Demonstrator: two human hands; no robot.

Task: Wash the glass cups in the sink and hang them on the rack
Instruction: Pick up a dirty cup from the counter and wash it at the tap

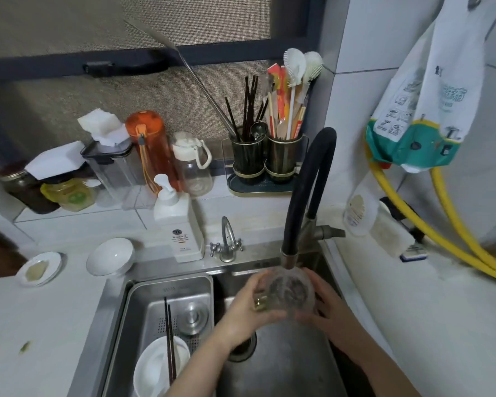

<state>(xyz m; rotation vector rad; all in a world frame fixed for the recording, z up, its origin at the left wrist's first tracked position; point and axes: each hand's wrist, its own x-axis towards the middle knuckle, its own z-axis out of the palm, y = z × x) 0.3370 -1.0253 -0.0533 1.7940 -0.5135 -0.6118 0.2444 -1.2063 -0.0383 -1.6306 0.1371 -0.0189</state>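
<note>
A glass cup (291, 293) is held over the sink (284, 368), right under the black tap (288, 255). The left hand (249, 308) is at 9 o'clock of the cup and the right hand (327, 308) at 3 o'clock; the fingers of both are wrapped tight on it. The washing step looks to be in hand. Next, the cup likely needs rinsing, then hanging. No rack can be seen.
</note>
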